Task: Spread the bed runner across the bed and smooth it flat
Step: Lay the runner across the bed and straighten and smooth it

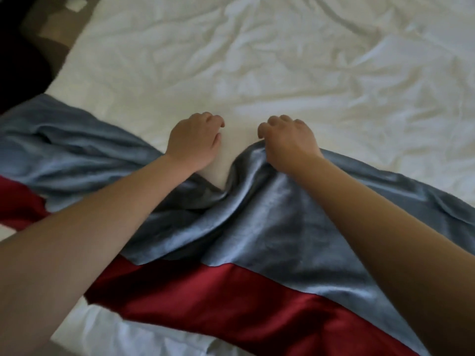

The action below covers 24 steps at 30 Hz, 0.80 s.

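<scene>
The bed runner (272, 227) is grey-blue with a dark red band along its near side. It lies rumpled across the near part of the white bed (282, 60), running from the left edge to the right. My right hand (288, 141) grips the runner's far edge near the middle, where the cloth is bunched into a peak. My left hand (194, 141) rests with curled fingers at the far edge just left of it, over a gap of bare sheet; whether it holds cloth is hidden under the palm.
The white sheet beyond the runner is wrinkled. The bed's left edge runs diagonally at top left, with dark brown floor (38, 34) beside it. The near edge of the mattress shows at bottom left.
</scene>
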Motion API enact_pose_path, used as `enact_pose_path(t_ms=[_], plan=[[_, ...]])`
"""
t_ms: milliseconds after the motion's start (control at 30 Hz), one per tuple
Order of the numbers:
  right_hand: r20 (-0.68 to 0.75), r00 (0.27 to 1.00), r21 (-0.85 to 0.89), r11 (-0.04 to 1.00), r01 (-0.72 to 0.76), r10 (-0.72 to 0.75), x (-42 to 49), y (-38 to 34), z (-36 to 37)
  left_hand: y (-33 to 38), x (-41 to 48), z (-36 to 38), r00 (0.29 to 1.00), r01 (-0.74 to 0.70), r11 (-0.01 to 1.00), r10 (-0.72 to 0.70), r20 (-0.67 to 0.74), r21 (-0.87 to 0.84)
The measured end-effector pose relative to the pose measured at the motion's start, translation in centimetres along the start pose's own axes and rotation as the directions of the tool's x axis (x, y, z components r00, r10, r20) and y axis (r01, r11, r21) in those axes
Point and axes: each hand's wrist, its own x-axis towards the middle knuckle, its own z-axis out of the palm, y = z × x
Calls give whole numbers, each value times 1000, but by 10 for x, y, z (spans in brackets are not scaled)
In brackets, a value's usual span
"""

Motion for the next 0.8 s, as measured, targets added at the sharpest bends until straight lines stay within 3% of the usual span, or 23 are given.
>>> enact_pose_path(t_ms=[100,233,400,533,633,733,800], plan=[[107,992,13,997,70,-71,17,-39,5,-17,-17,2,994,79,997,-80,71,13],[446,877,23,981,191,-181,15,-81,19,-28,-59,7,914,-184,978,205,350,-94],[636,761,-108,962,252,-128,20,-92,15,-49,-85,6,889,-158,964,233,395,-213],[692,720,-189,953,238,-42,26,-86,8,-67,-85,8,920,-111,964,191,342,-240],[602,798,-42,999,29,2,34,-80,3,-83,-76,3,951,-56,974,119,285,-219],[244,966,162,978,-132,89,47,-76,-6,-106,-55,-11,984,54,987,-27,176,-153],[-2,984,213,961,-174,179,61,-79,-13,-124,-34,-26,991,121,988,-114,71,-96]])
